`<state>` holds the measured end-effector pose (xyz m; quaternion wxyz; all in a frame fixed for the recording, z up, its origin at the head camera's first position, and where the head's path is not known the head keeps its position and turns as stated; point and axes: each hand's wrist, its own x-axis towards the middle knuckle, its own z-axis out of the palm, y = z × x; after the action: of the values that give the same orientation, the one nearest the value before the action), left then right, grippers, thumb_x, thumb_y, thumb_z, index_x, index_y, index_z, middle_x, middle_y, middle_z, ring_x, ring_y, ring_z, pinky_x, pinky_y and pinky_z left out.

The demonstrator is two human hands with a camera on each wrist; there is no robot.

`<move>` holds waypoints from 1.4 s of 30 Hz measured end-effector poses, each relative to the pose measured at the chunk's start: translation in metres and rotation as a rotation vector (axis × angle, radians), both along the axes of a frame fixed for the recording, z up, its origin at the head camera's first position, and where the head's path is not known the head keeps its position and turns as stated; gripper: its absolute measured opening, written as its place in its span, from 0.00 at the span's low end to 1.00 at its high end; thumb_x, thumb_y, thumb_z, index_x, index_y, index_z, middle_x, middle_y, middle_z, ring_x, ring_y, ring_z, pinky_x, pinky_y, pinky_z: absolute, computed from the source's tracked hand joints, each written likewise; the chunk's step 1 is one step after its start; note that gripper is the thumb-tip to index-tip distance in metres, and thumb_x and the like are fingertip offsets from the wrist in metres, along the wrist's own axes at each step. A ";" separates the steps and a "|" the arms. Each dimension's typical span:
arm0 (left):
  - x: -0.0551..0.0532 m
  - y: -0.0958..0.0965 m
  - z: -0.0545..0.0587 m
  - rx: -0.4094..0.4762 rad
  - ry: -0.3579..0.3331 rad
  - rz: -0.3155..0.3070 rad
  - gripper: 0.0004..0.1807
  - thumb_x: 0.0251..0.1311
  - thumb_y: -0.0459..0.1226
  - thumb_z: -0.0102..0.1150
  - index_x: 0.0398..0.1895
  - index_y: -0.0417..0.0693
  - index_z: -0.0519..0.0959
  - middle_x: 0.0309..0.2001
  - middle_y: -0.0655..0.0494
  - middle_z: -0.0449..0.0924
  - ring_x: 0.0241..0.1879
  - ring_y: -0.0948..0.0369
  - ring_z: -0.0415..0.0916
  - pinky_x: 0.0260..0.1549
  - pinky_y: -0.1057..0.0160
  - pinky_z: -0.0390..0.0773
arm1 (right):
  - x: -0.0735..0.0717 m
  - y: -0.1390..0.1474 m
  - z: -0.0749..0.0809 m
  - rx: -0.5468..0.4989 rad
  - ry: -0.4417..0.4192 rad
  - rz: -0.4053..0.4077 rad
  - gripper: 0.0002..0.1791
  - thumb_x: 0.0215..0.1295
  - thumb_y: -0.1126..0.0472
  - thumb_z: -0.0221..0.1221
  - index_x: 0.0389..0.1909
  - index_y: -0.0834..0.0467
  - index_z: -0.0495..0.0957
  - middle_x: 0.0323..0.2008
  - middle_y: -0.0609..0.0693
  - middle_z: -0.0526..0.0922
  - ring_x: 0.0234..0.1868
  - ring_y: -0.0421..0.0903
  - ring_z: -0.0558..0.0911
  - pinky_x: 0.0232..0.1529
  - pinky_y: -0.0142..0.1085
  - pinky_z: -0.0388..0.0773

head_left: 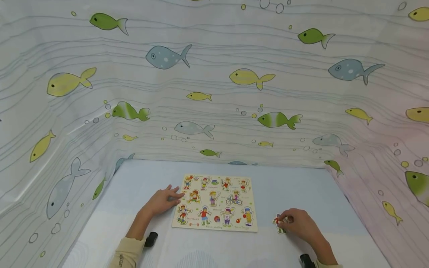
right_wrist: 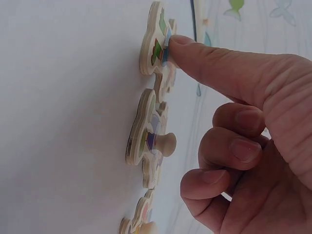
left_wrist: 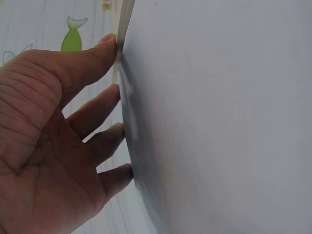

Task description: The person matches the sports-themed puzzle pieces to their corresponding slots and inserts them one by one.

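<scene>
A pale wooden puzzle board (head_left: 204, 199), covered with printed children at different sports, lies on the table. At its left edge my left hand (head_left: 162, 202) rests with extended fingers; the left wrist view has the thumb against the board's side (left_wrist: 126, 14) and the other fingertips at the tabletop. Off to the right, my right hand (head_left: 299, 222) pinches a wooden puzzle piece (head_left: 280, 230) from above. In the right wrist view the thumb presses at the middle of that piece (right_wrist: 153, 36), the other fingers curl inward, and the index finger is mostly hidden.
Below the held piece in the right wrist view lie another puzzle piece (right_wrist: 139, 131) with a round wooden knob (right_wrist: 166, 145) and a third piece (right_wrist: 141, 212). A fish-patterned curtain (head_left: 214, 108) encloses the table (head_left: 140, 178) at the back and sides.
</scene>
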<state>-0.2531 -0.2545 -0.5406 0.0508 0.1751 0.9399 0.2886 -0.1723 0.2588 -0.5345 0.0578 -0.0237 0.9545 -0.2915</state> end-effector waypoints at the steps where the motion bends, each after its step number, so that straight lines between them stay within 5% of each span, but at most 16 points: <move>1: 0.000 0.000 0.001 0.004 -0.004 0.003 0.17 0.62 0.40 0.65 0.54 0.48 0.84 0.65 0.41 0.70 0.70 0.35 0.55 0.63 0.28 0.50 | 0.000 0.000 0.000 0.003 0.005 -0.001 0.07 0.50 0.58 0.74 0.27 0.47 0.85 0.22 0.43 0.72 0.26 0.43 0.69 0.24 0.37 0.65; 42: 0.000 0.002 0.006 0.002 -0.021 0.020 0.17 0.62 0.40 0.65 0.54 0.48 0.84 0.65 0.42 0.70 0.70 0.36 0.55 0.64 0.32 0.53 | -0.013 -0.027 0.017 0.016 0.017 0.066 0.06 0.53 0.56 0.73 0.31 0.45 0.86 0.21 0.42 0.70 0.24 0.41 0.67 0.24 0.33 0.61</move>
<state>-0.2529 -0.2526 -0.5348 0.0575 0.1629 0.9408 0.2916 -0.1852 0.2315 -0.5175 0.0593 -0.0571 0.9560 -0.2817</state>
